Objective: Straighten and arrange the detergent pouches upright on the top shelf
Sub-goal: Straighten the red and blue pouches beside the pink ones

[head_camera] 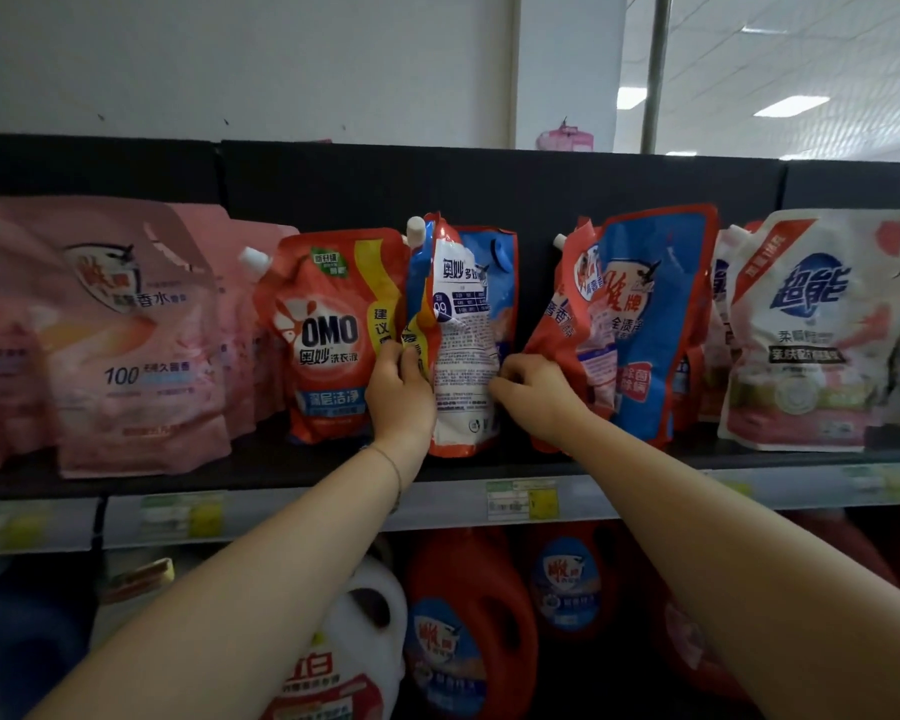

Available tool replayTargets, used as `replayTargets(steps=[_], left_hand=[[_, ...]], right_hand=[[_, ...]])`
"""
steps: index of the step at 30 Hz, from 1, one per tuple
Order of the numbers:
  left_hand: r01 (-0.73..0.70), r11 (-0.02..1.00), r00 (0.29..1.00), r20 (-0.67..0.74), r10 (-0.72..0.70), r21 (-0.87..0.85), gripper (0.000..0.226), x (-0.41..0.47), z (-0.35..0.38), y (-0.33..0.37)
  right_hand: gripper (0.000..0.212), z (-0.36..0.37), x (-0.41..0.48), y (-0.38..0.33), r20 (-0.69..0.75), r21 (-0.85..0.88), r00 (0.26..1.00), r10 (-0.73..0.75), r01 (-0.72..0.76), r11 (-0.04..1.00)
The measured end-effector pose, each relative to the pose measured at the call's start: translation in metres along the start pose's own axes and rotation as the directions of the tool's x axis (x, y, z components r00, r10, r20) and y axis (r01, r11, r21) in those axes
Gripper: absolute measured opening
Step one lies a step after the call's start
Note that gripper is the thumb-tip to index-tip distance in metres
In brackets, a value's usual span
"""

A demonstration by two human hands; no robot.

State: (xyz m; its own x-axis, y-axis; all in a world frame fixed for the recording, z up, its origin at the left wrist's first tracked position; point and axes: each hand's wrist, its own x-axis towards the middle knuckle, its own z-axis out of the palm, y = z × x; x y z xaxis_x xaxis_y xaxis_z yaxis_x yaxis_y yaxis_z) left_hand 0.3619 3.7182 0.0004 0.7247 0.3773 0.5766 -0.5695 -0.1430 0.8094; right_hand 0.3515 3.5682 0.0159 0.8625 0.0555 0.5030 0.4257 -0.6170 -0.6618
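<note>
A crumpled red, white and blue detergent pouch [463, 324] stands upright at the middle of the black top shelf [292, 470], its back label facing me. My left hand [401, 392] grips its left edge and my right hand [536, 394] pinches its lower right edge. A red OMO pouch [328, 330] stands just left of it, touching. To the right a red and blue pouch [645, 324] leans left over my right hand. Pink pouches [126, 330] fill the left end, and a white pouch [806, 330] stands at the right.
The shelf has a black back panel [489, 184] and a front rail with price tags [520, 501]. Below it stand red detergent jugs [468, 615] and a white jug [354, 646]. A dark gap shows between the held pouch and the leaning one.
</note>
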Motion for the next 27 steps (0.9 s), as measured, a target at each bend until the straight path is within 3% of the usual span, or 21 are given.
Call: replayTargets(steps=[3,7,10,12,14,17,19,22,27], left_hand=[[-0.02,1.0,0.999,-0.031,0.02,-0.014,0.024,-0.006,-0.005,0.006],[-0.097,0.989,0.995,-0.029,0.094,-0.108,0.021,-0.018,-0.018,0.01],[-0.133,0.971,0.991,0.002,0.136,-0.2,0.017,-0.022,-0.029,0.005],[-0.084,0.953,0.993,0.057,0.105,-0.29,0.013,-0.024,-0.038,0.009],[-0.052,0.95,0.991,0.101,0.087,-0.309,0.016,-0.026,-0.044,0.016],[-0.226,0.962,0.961,0.125,0.245,-0.15,0.016,-0.033,-0.06,0.024],[-0.294,0.947,0.923,0.218,0.316,-0.13,0.021,-0.037,-0.072,0.023],[-0.468,0.884,0.832,0.337,0.44,0.004,0.034,-0.035,-0.086,0.009],[-0.698,0.684,0.712,0.308,0.63,0.213,0.042,-0.029,-0.1,-0.003]], right_hand=[[0.025,0.005,-0.011,-0.009,-0.054,-0.026,0.997,-0.051,0.05,0.998],[0.081,0.026,-0.03,-0.042,-0.057,-0.135,0.988,-0.142,0.134,0.982],[0.093,0.043,-0.035,-0.063,-0.118,-0.191,0.985,-0.127,0.103,0.976],[0.093,0.051,-0.038,-0.077,-0.132,-0.097,0.989,-0.07,0.057,0.994],[0.093,0.059,-0.038,-0.089,-0.137,0.121,0.989,0.046,-0.03,0.992],[0.071,0.07,-0.036,-0.102,-0.164,0.358,0.971,0.173,-0.105,0.928],[0.043,0.073,-0.035,-0.104,-0.226,0.376,0.961,0.159,-0.065,0.924],[0.018,0.075,-0.04,-0.102,-0.302,0.487,0.945,0.125,0.04,0.872],[0.013,0.084,-0.044,-0.101,-0.392,0.529,0.917,-0.074,0.291,0.797]])
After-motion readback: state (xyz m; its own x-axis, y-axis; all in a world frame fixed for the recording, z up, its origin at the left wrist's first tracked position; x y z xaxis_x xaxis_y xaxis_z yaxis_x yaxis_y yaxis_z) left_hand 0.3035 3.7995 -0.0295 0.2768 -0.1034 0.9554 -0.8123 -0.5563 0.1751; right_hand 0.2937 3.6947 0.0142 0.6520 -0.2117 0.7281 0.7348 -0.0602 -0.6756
